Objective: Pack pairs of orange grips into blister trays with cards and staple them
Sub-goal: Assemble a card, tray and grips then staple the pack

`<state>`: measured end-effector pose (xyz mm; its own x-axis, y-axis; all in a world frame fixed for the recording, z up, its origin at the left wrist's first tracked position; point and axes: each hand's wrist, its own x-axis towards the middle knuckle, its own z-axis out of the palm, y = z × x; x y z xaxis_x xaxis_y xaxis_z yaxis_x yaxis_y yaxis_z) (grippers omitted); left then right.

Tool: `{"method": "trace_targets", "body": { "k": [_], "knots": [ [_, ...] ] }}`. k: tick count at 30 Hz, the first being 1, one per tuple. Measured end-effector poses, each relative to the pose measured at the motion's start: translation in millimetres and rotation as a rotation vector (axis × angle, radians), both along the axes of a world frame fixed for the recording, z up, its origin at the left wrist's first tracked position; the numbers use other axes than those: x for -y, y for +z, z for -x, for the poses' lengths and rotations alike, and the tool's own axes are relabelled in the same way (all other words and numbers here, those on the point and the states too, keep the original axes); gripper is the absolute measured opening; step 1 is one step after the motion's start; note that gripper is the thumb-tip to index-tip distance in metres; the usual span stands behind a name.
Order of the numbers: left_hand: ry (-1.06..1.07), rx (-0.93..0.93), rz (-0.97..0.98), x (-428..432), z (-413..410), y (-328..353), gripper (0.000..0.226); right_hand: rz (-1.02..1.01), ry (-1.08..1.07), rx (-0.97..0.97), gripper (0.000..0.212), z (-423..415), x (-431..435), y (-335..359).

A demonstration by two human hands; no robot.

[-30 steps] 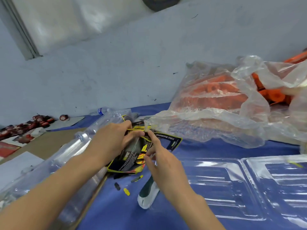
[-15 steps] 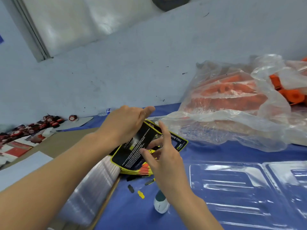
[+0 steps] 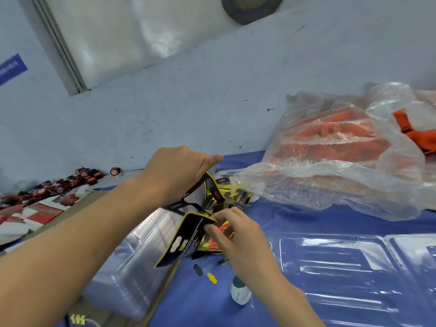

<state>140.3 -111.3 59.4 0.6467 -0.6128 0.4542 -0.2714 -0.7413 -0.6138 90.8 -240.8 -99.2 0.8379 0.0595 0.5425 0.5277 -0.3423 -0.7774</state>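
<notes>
peeling one printed card (image 3: 186, 239) off the pile of cards (image 3: 226, 194) between the hands, a person pinches its corner with the right hand (image 3: 238, 237) while the left hand (image 3: 179, 171) grips and lifts another sheet clear, apparently to free a single one. empty blister trays (image 3: 330, 263) lie flat just right of the right hand, ready to take it. the orange grips (image 3: 330, 138) sit bagged beyond that hand, not yet packed. a white and green tool (image 3: 240, 293), likely the stapler, lies under the right wrist.
</notes>
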Motion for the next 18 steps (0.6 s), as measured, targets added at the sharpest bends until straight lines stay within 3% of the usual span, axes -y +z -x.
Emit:
{"method": "trace_targets", "body": {
  "k": [1,5,9,13,18],
  "knots": [
    [0.008,0.014,-0.021,-3,-1,5,0.014,0.019,0.008,-0.009,0.007,0,-1,-1],
    [0.108,0.008,-0.024,-22,-18,30,0.032,0.053,0.066,-0.055,0.01,2,-6,-7],
    [0.278,0.016,-0.018,-35,-36,60,0.069,0.133,0.105,-0.075,0.008,4,-7,-12],
    [0.369,0.056,0.005,-54,-42,93,0.069,0.197,0.135,-0.126,0.014,5,-6,-13],
    [0.453,0.164,0.036,-84,-42,129,0.045,0.225,0.132,-0.19,0.014,6,-6,-11]
  ]
}}
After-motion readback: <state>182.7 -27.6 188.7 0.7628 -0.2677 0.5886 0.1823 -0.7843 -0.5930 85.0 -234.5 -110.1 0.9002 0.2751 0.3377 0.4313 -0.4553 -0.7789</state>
